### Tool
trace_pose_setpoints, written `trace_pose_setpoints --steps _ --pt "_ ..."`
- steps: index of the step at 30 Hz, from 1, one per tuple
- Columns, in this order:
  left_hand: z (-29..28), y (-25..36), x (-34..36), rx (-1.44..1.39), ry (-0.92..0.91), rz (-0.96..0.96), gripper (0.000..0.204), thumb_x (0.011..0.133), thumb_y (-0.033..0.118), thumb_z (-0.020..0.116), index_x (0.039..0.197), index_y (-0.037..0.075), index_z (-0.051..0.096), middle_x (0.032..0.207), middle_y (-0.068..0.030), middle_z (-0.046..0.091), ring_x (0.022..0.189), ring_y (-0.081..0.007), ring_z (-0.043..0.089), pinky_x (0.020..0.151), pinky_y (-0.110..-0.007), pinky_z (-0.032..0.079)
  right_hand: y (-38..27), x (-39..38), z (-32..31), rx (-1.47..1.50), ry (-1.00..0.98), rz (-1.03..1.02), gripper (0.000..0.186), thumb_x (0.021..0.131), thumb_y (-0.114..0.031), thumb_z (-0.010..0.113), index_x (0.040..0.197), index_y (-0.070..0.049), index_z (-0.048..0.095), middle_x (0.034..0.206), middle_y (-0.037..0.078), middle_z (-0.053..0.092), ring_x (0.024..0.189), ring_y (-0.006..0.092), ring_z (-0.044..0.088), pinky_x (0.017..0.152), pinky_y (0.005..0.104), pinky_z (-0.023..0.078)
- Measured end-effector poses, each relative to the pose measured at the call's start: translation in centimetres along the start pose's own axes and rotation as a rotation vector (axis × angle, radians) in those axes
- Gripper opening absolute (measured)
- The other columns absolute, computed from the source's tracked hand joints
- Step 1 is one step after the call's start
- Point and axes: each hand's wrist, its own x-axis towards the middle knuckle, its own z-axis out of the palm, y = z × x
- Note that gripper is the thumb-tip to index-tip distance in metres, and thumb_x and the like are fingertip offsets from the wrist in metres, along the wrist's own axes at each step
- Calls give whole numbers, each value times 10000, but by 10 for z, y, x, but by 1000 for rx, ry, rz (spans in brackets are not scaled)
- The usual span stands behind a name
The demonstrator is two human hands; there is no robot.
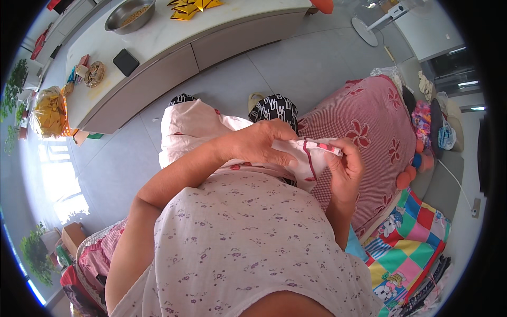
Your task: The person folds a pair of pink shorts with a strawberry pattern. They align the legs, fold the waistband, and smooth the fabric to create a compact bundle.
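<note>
A white cloth with red printed flowers and dark red trim [185, 127] lies across my lap, bunched on the left side. My left hand [259, 142] reaches over it, thumb and fingers closed on a stretch near the trimmed end. Opposite it, my right hand [347, 166] pinches a folded edge of the same cloth between thumb and fingers. The part between both hands is lifted, with the dark red trim line showing. Patterned black-and-white trousers [273, 109] appear beyond the cloth.
A low cabinet with a white top [163, 39] stands ahead, holding a metal bowl [130, 16], gold foil pieces [193, 7], a dark phone [125, 62] and a small dish [95, 74]. To my right is a sofa under a red-checked cover [338, 113], with a colourful patchwork cloth [409, 238].
</note>
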Motion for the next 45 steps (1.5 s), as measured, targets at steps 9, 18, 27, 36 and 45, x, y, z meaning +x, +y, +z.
trace_pose_setpoints --steps 9,18,27,36,45 --pt "7 4 -1 -46 28 32 281 770 -47 662 1043 13 684 976 -95 649 973 -220 583 850 -327 474 -24 5 -9 -266 -215 -95 321 772 -18 714 1071 23 604 1017 119 578 838 167 567 709 255 455" --pt "17 9 0 -16 70 80 252 753 -29 673 999 23 686 958 -106 650 925 -245 605 791 -332 490 -22 -1 -15 -208 -256 10 368 749 -77 758 1076 -6 605 1083 130 584 893 205 593 743 297 487" --pt "19 3 -4 -33 94 48 355 782 -107 586 1095 35 675 1080 -112 617 990 -220 604 834 -296 484 -16 -6 -12 -170 -192 24 292 740 -28 754 996 -7 615 1095 127 602 876 169 594 726 272 484" --pt "20 1 -7 -54 114 -3 347 776 -109 604 1093 18 665 1119 -112 615 1004 -213 615 831 -287 494 -17 -3 -7 -123 -175 -66 201 755 -8 728 923 -7 618 1279 215 520 856 173 618 737 267 506" --pt "24 0 -7 -45 171 35 262 773 -4 703 1032 27 689 1003 -115 641 932 -217 633 801 -304 513 -7 -5 -10 -231 -151 27 202 798 -115 730 938 -9 631 1264 228 533 900 217 632 742 287 508"
